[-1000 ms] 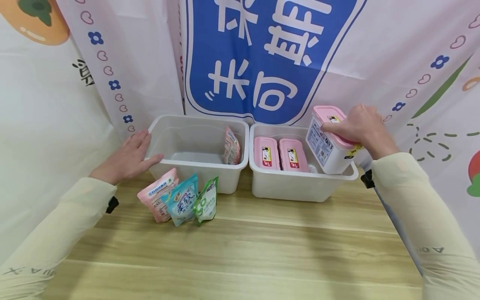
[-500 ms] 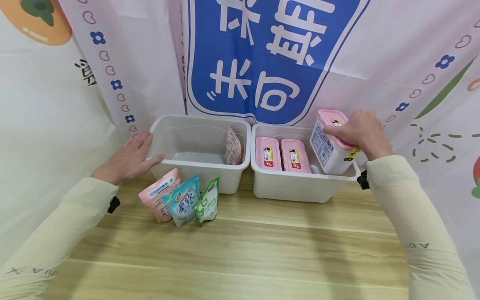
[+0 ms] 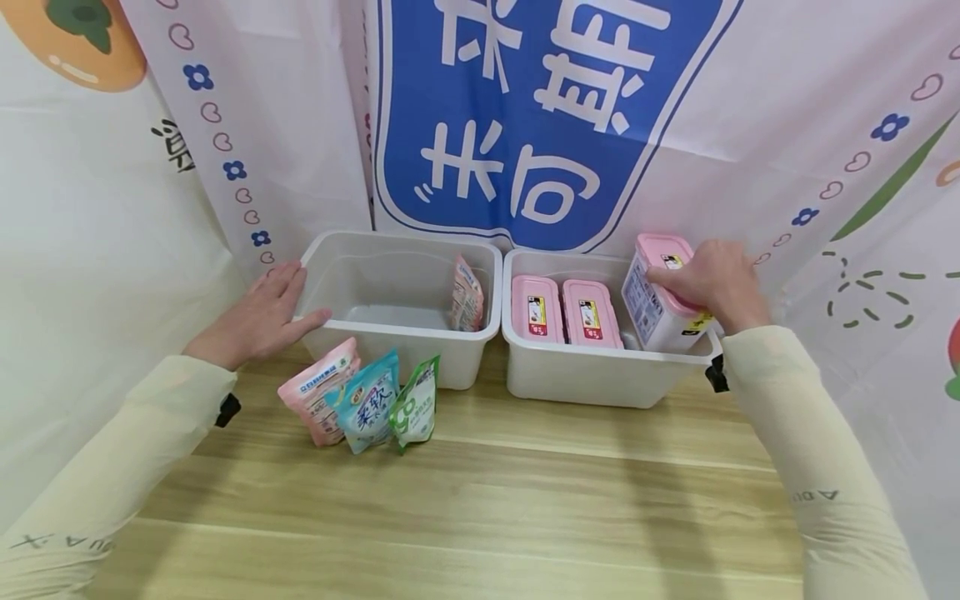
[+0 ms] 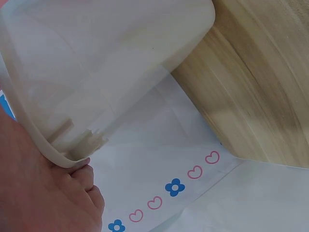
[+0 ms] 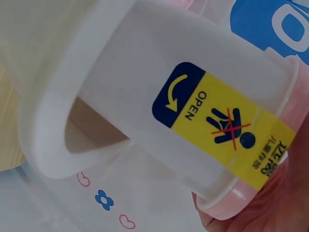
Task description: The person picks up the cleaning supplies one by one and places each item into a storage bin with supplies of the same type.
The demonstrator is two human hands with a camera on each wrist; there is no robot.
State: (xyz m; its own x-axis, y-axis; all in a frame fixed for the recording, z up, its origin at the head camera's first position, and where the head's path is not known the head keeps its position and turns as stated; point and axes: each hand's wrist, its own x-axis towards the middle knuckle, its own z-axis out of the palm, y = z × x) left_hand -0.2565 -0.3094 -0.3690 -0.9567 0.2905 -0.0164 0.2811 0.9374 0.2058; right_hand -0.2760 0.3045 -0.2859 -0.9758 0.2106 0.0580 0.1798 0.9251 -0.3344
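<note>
My right hand (image 3: pixel 712 283) grips a white plastic box (image 3: pixel 654 304) by its pink lid, from above. The box stands partly down in the right end of the right-hand grey bin (image 3: pixel 585 375), its top above the rim. Beside it in that bin are two more pink-lidded boxes (image 3: pixel 537 308). In the right wrist view, a yellow and blue label (image 5: pixel 222 125) shows on the held box's side. My left hand (image 3: pixel 258 321) rests on the left edge of the left-hand bin (image 3: pixel 442 358), thumb along the front. A pink pouch (image 3: pixel 467 300) leans inside that bin's right end.
In front of the left bin, a pink pouch (image 3: pixel 321 396), a blue pouch (image 3: pixel 367 404) and a green-and-white pouch (image 3: pixel 417 404) stand on the wooden table (image 3: pixel 465 517). A printed cloth (image 3: pixel 300 125) hangs right behind both bins.
My right hand has lowered the pink-lidded box deeper into the right bin. The left hand stays on the left bin, and the view has shifted slightly.
</note>
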